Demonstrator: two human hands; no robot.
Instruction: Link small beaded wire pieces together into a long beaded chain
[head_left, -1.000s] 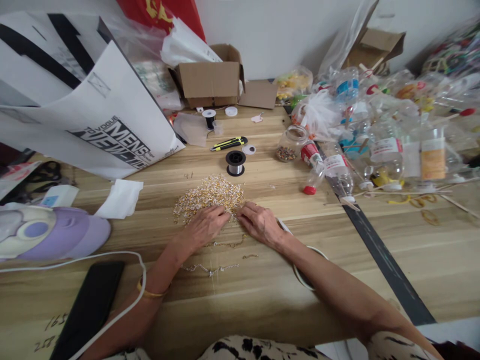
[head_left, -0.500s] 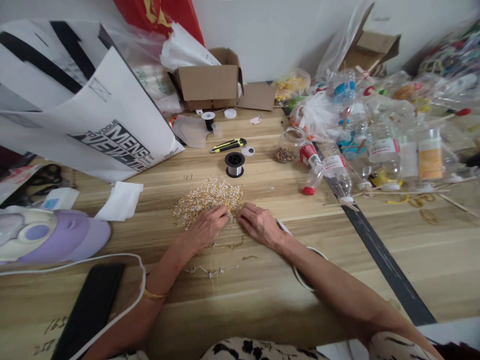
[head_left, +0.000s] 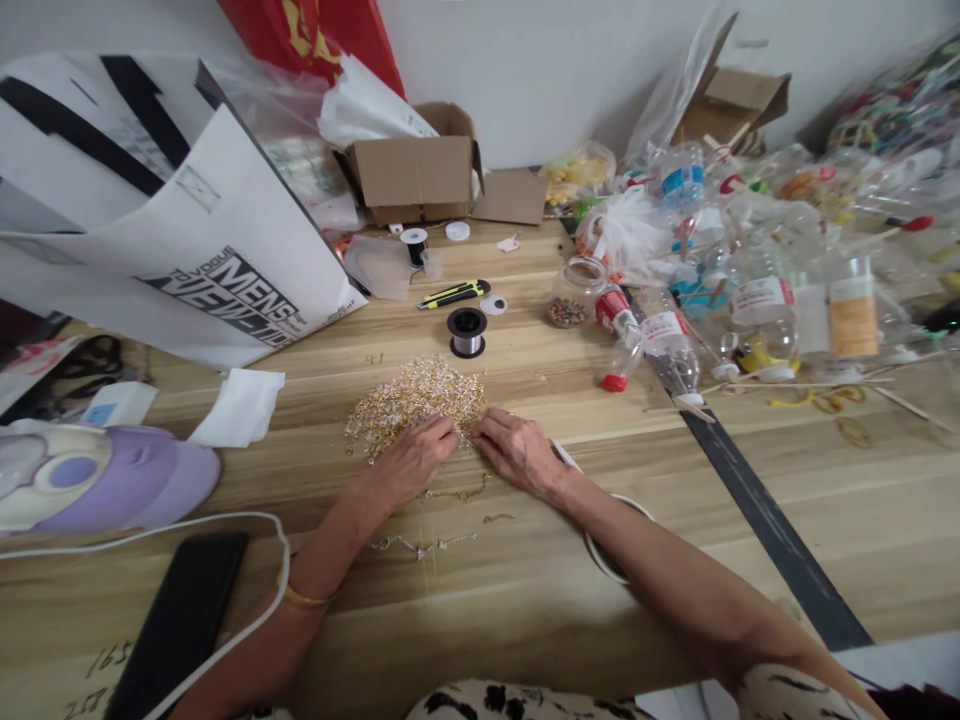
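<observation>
A heap of small gold and silver beads (head_left: 409, 395) lies on the wooden table. At its near right edge my left hand (head_left: 418, 450) has its fingers drawn together, their tips hidden from me. Just to the right, my right hand (head_left: 517, 445) faces it with bent fingers pressed together; whatever is pinched there is too small to make out. Closer to me are a gold chain (head_left: 459, 494), a short piece of gold chain (head_left: 499, 518) and a silver chain (head_left: 420, 547) with small ornaments. Behind the heap stands a black spool of wire (head_left: 466, 332).
A utility knife (head_left: 454, 293) and a glass jar of beads (head_left: 571, 295) lie farther back. Plastic bottles (head_left: 761, 290) crowd the right. On the left are a white bag (head_left: 195, 240), a purple device (head_left: 142, 475), a black phone (head_left: 180, 620) and a white cable (head_left: 283, 545).
The view has shifted very slightly. Both hands stay at the right edge of the bead heap, with hardly any visible movement of the fingers.
</observation>
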